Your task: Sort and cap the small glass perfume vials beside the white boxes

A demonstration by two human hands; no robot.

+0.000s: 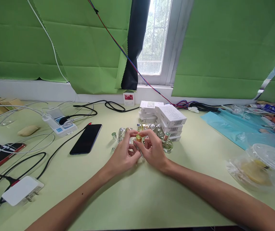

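Both hands meet at the middle of the table around a small glass perfume bottle with a shiny gold-yellow top. My left hand is closed on it from the left, and my right hand grips it from the right with bent fingers. Most of the bottle's body is hidden by the fingers. Just behind stand several glass perfume bottles. Another bottle with pale green liquid is beside my right hand. A loose green-topped cap lies left of the group, with a small clear piece nearer me.
White boxes are stacked behind the bottles. A black phone, a power strip, a white charger and loose cables occupy the left side. To the right are a blue plastic sheet and a lidded clear cup.
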